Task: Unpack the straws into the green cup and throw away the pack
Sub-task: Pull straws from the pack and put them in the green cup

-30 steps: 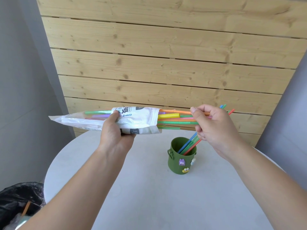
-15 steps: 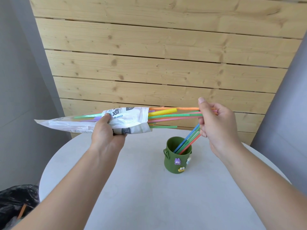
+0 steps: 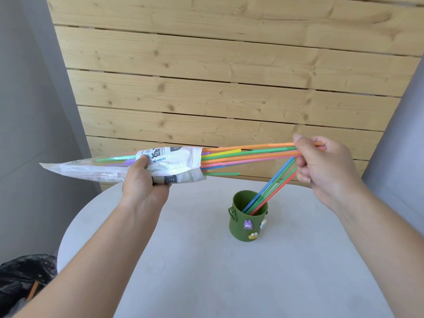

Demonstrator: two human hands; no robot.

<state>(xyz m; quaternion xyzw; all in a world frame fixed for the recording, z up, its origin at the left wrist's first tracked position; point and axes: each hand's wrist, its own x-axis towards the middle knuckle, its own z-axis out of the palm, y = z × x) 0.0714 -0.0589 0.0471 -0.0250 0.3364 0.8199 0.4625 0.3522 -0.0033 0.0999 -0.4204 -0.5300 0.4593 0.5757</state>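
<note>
Left hand (image 3: 143,183) grips pack (image 3: 128,167), label print unreadable; right hand (image 3: 321,166) pinches straws (image 3: 252,152).

You're in what looks like a home corner or small café nook, though the room type isn't certain. A round white table (image 3: 206,271) sits against a wall of horizontal pine planks (image 3: 229,88) flanked by plain grey walls (image 3: 27,111), with a black-bagged bin (image 3: 20,281) beside the table.

Left hand (image 3: 143,182) grips straw pack (image 3: 128,165); right hand (image 3: 321,164) pinches colored straws (image 3: 247,154) above green cup (image 3: 247,223) on white surface (image 3: 206,271).
</note>
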